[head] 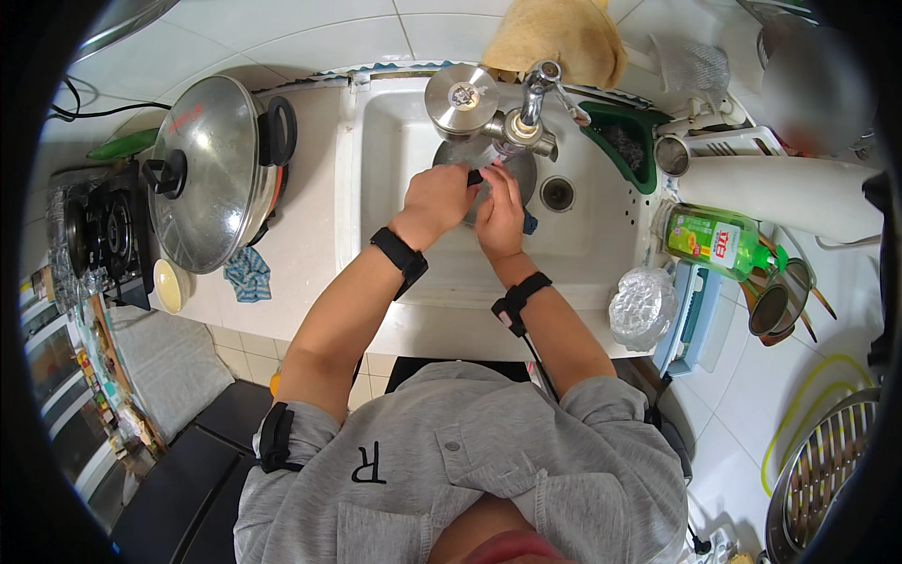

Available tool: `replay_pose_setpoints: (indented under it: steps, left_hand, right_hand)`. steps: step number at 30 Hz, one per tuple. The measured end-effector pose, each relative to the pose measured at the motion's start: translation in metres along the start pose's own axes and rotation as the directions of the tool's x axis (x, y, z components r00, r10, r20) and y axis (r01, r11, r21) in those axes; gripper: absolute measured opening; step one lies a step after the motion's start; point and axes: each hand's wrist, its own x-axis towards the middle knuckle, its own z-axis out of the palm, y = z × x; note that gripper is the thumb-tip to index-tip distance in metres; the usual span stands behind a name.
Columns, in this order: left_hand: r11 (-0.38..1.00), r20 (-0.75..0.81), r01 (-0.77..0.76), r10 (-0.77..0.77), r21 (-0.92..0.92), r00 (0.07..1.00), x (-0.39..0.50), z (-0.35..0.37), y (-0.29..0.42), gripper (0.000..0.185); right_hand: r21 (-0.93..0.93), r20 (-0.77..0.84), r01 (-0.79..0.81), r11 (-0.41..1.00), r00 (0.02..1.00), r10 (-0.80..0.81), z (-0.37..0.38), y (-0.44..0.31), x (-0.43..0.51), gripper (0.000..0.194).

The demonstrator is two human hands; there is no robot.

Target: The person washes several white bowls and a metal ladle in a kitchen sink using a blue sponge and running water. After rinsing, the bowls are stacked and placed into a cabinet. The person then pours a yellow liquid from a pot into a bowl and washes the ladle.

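Note:
My left hand [438, 201] is closed around a black handle [476, 178] over the white sink basin [585, 247]. Close beside it, my right hand [500, 215] has its fingers stretched towards the handle, below the chrome faucet [542, 92]; whether it grips anything is unclear. Under both hands lies a round grey metal vessel or lid [521, 173], mostly hidden by them and the faucet fittings. How the handle joins it cannot be seen. A bit of dark blue cloth or scrubber [530, 223] shows just right of my right hand.
Left of the sink are a large glass-lidded pan [208, 183], a yellow bowl [170, 285] and a blue cloth [248, 273]. A green corner strainer [620, 144] sits at the basin's right, beside a dish soap bottle [715, 240] and crumpled foil [643, 309]. The drain [557, 193] is uncovered.

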Motion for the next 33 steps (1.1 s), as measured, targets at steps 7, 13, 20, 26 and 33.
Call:
replay_pose_setpoints:
  steps: [7,13,20,26,33]
  left_hand:
    - [0.995,0.0,0.032,-0.032,0.089,0.999,-0.015,-0.003,-0.003,0.025]
    - [0.996,-0.026,0.052,-0.05,0.068,0.998,-0.025,-0.005,-0.013,0.023]
    - [0.996,-0.033,0.067,-0.066,0.05,0.997,-0.017,-0.002,-0.009,0.024]
    - [0.998,-0.082,0.053,-0.056,-0.039,0.995,-0.024,-0.012,-0.006,0.025]
    - [0.995,0.013,0.102,-0.102,0.0,0.995,-0.074,-0.028,-0.016,0.026]
  right_hand:
    - [-0.495,0.179,0.113,0.861,0.984,-0.026,-0.032,0.034,0.024,0.042]
    - [-0.47,0.169,0.086,0.878,0.986,-0.006,-0.022,0.025,0.011,0.048]
    - [-0.237,0.226,0.098,0.967,0.973,-0.043,-0.013,0.007,0.004,0.043]
    - [-0.34,0.085,0.069,0.938,0.995,-0.043,-0.028,0.019,0.022,0.033]
    - [-0.36,0.186,0.165,0.918,0.977,-0.103,-0.011,0.024,0.033,0.032]
